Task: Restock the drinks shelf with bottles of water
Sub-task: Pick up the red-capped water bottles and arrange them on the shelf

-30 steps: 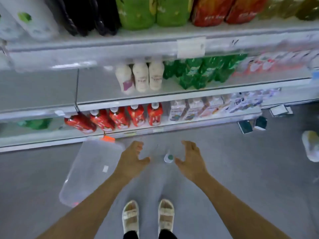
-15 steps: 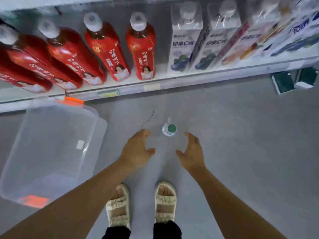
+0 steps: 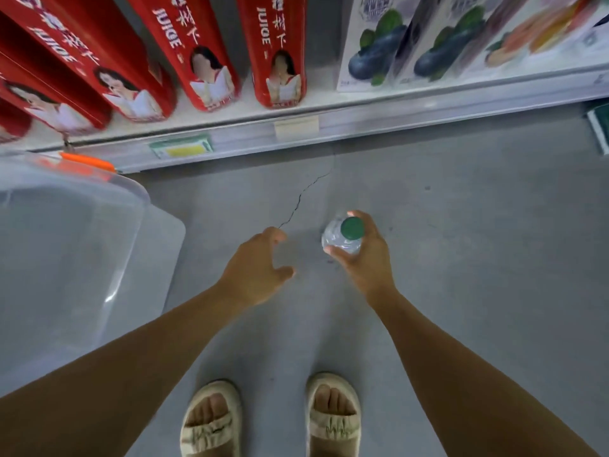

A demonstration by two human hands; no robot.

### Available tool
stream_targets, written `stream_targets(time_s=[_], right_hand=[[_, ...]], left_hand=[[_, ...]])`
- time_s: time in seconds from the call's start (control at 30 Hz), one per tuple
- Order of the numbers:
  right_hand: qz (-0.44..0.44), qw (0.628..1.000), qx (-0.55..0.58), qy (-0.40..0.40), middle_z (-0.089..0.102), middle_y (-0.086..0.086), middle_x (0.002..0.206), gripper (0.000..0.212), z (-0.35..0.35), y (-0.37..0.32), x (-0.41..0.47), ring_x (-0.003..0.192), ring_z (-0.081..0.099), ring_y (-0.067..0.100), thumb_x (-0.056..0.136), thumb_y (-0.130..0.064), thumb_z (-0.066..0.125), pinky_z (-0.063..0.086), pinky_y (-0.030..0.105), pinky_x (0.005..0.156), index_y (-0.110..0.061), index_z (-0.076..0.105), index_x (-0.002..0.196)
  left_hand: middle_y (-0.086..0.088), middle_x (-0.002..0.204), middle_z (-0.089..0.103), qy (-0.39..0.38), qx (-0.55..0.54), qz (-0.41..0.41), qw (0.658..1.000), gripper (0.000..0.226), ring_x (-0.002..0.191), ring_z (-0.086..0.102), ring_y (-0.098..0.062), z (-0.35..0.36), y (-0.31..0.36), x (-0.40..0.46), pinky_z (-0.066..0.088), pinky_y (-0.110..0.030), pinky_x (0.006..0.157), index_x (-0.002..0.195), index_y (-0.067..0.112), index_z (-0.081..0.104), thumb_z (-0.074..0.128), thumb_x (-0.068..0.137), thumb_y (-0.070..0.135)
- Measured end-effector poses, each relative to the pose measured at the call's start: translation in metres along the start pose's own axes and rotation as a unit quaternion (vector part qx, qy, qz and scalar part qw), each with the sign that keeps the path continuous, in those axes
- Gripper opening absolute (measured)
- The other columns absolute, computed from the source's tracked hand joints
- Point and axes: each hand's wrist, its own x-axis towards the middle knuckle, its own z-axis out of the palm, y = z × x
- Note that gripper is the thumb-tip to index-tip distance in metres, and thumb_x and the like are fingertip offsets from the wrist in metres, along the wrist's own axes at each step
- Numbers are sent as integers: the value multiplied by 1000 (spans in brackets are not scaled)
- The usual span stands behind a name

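A clear water bottle (image 3: pixel 339 239) with a green cap stands upright on the grey floor in front of the bottom shelf. My right hand (image 3: pixel 365 255) grips it around the shoulder, thumb on the near side and fingers curled round the far side. My left hand (image 3: pixel 255 267) hovers a little to the left of the bottle with loosely curled fingers and holds nothing. The bottom shelf (image 3: pixel 362 123) runs across the top of the view.
Red juice bottles (image 3: pixel 204 54) and white blueberry cartons (image 3: pixel 379 44) fill the bottom shelf. A clear plastic bin (image 3: pixel 66 258) with orange clips lies on the floor at the left. My sandalled feet (image 3: pixel 273 417) stand below the hands. A dark box (image 3: pixel 599 127) sits at far right.
I have bent lower toward the floor. My right hand has reached forward and taken hold of the water bottle. My left hand stays beside it with nothing in it.
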Motion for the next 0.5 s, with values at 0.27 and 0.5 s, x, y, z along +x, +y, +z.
stream_targets(time_s=[0.27, 0.5], right_hand=[[69, 995, 78, 11, 65, 2, 102, 44, -36, -42, 21, 93, 62, 18, 74, -22, 78, 48, 24, 80, -10, 59, 112], [82, 990, 114, -26, 68, -1, 101, 50, -108, -145, 2, 92, 66, 16, 66, -49, 73, 54, 42, 89, -21, 63, 107]], left_hand=[[-3, 131, 52, 19, -28, -2, 999, 49, 114, 52, -18, -43, 23, -12, 37, -21, 85, 128, 17, 45, 67, 85, 27], [-3, 128, 53, 43, -72, -4, 996, 49, 111, 52, -18, -117, 72, -72, 40, -23, 85, 127, 18, 46, 68, 85, 25]])
